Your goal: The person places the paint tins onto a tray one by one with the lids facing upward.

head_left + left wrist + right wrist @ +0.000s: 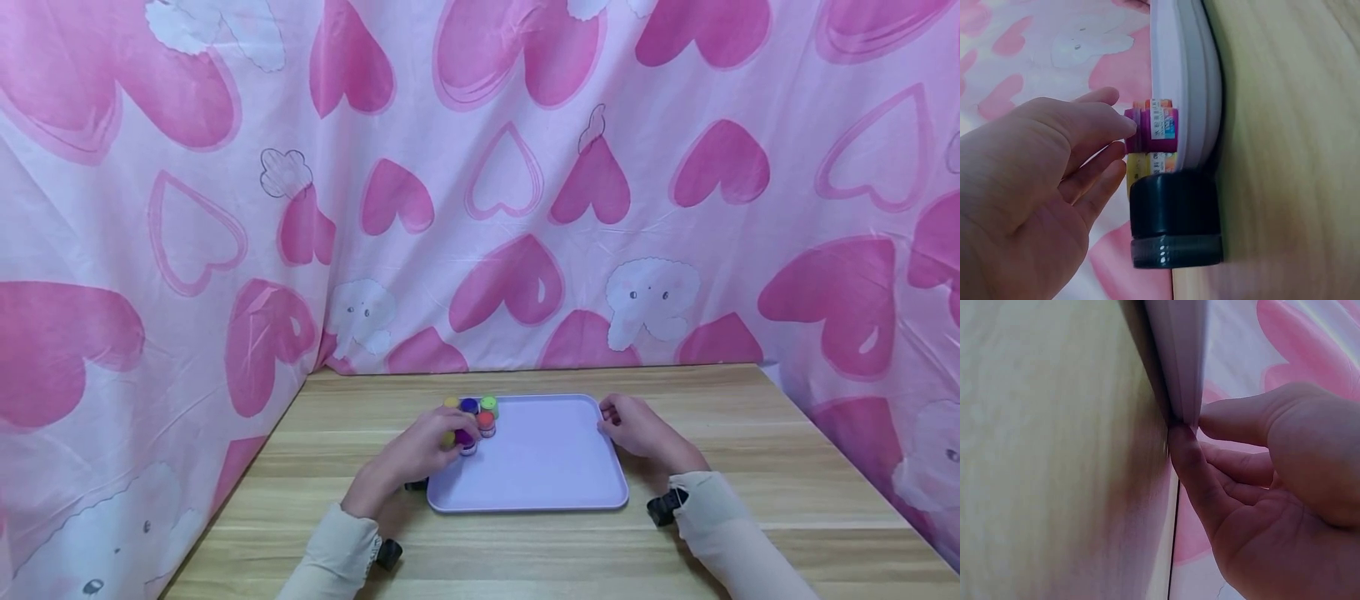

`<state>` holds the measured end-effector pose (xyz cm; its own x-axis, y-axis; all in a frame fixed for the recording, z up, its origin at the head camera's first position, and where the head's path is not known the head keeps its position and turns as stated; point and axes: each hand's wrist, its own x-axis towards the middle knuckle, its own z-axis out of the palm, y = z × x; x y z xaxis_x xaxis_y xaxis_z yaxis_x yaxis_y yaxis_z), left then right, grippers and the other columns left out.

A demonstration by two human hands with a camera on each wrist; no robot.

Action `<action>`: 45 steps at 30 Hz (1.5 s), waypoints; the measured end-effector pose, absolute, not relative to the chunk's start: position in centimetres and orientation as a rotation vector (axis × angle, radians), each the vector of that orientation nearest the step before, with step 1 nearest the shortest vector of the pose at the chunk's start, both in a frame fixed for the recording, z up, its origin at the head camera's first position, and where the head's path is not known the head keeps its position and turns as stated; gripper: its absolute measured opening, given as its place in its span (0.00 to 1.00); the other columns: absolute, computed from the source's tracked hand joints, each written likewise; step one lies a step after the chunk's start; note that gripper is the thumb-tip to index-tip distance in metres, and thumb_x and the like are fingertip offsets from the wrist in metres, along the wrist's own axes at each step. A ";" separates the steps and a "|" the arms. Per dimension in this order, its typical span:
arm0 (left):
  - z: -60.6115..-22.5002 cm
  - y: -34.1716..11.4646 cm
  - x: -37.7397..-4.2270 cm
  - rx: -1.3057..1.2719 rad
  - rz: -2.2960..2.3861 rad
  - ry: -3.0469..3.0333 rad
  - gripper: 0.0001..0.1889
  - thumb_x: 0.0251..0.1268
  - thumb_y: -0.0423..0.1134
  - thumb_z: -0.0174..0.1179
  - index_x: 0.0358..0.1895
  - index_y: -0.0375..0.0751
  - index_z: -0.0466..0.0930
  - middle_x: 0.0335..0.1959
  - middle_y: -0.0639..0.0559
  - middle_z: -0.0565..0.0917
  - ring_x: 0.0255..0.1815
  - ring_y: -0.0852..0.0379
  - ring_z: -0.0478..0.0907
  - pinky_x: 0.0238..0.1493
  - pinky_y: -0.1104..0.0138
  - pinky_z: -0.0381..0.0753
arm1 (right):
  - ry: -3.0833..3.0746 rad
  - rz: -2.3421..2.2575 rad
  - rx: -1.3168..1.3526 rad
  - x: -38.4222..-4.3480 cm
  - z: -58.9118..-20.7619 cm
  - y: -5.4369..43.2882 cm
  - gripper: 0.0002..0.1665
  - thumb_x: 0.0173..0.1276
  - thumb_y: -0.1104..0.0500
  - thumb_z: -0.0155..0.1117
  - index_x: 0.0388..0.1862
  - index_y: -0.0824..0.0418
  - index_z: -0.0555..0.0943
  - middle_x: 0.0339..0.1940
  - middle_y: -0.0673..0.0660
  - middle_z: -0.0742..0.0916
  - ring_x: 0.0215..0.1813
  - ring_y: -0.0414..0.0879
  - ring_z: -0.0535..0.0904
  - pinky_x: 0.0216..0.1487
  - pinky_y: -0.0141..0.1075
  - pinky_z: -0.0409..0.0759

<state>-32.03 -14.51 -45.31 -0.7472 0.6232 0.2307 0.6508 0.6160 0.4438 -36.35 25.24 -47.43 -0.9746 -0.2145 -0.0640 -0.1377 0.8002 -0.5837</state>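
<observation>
A pale lilac tray point(547, 462) lies on the wooden table. My left hand point(420, 450) pinches a small purple paint jar point(1163, 131) by its lid, low over the tray's left side. Around that hand stand an orange-red jar point(486, 423), a lime-green jar point(489, 405), a dark blue jar point(469, 406) and yellow jars point(451, 402), partly hidden by the fingers. In the left wrist view a black-looking jar point(1175, 212) stands close by the tray's outer edge. My right hand point(633, 425) grips the tray's right rim between thumb and forefinger.
The wooden table point(525, 558) runs out in front of the tray and to both sides. A pink curtain point(510, 275) with hearts hangs behind the table and along its sides. Dark bands with small devices point(666, 507) sit at both sleeves.
</observation>
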 end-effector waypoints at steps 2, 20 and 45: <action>-45.1 -14.7 -32.0 -1.074 -0.816 -2.786 0.16 0.68 0.24 0.69 0.54 0.45 0.91 0.58 0.54 0.90 0.60 0.55 0.83 0.66 0.55 0.87 | 2.856 -0.914 -0.286 -36.3 -47.4 25.2 0.21 0.80 0.62 0.66 0.67 0.70 0.79 0.51 0.62 0.88 0.49 0.50 0.83 0.59 0.50 0.90; -44.7 -18.6 -30.9 -0.932 -0.908 -2.800 0.11 0.73 0.30 0.66 0.51 0.47 0.91 0.55 0.55 0.90 0.60 0.52 0.85 0.64 0.49 0.88 | 2.854 -0.926 -0.277 -35.9 -47.2 25.0 0.22 0.81 0.63 0.64 0.68 0.71 0.78 0.53 0.62 0.88 0.51 0.50 0.84 0.60 0.51 0.90; -45.2 -23.1 -29.6 -0.835 -1.051 -3.113 0.19 0.65 0.55 0.77 0.57 0.59 0.89 0.51 0.65 0.89 0.52 0.60 0.85 0.62 0.57 0.88 | 2.848 -0.933 -0.282 -36.0 -47.3 25.1 0.21 0.81 0.63 0.64 0.67 0.71 0.78 0.50 0.61 0.88 0.47 0.49 0.82 0.56 0.47 0.90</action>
<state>-29.62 -23.15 -45.23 -0.8500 0.5214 -0.0752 0.3692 0.6914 0.6210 -36.02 25.13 -47.29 -0.9739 -0.2169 -0.0663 -0.1357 0.7914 -0.5960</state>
